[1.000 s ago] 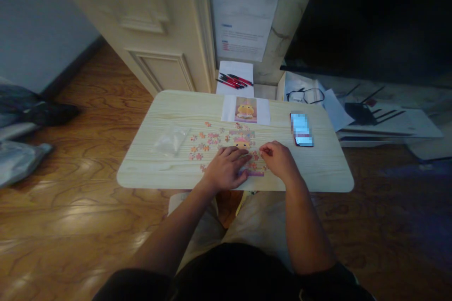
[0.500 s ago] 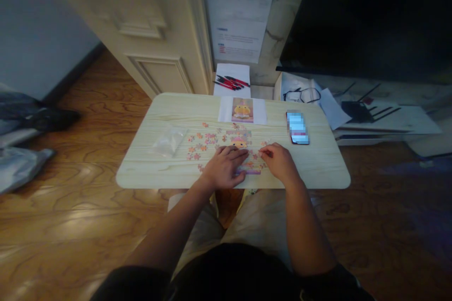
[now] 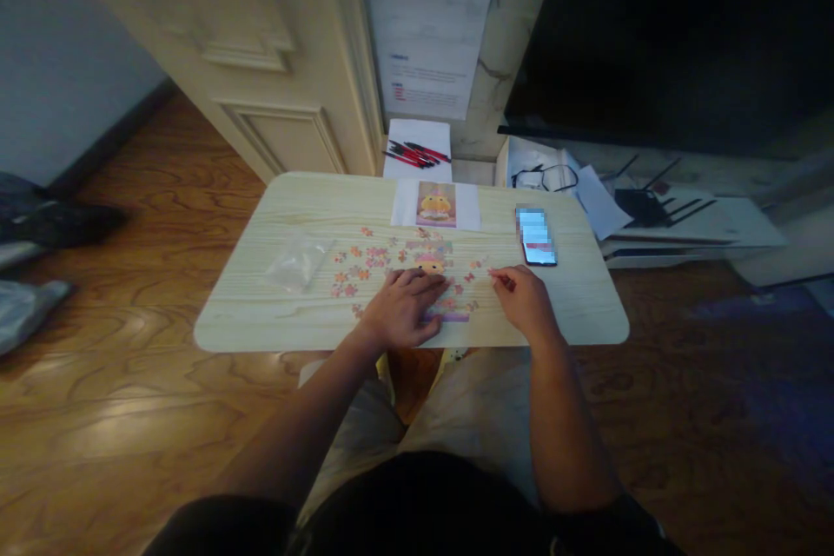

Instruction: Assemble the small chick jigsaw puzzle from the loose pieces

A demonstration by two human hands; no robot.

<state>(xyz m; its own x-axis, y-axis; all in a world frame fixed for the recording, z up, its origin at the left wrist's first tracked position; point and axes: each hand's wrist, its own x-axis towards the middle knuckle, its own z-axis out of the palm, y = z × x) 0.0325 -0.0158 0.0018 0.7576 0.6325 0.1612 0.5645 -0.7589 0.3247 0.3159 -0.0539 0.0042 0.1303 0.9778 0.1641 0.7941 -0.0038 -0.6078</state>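
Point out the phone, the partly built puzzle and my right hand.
Phone (image 3: 537,236): head view, middle of its lit screen.
Partly built puzzle (image 3: 430,266): head view, on the exposed yellow face.
Right hand (image 3: 525,295): head view, on the back of the hand.

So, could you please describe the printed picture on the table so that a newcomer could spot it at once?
Find the pale wood-grain table; along its far edge, near the middle, lies a white sheet. The printed picture of a yellow-orange figure is on that sheet, one unbroken image, unlike the scattered puzzle pieces beside the left hand.
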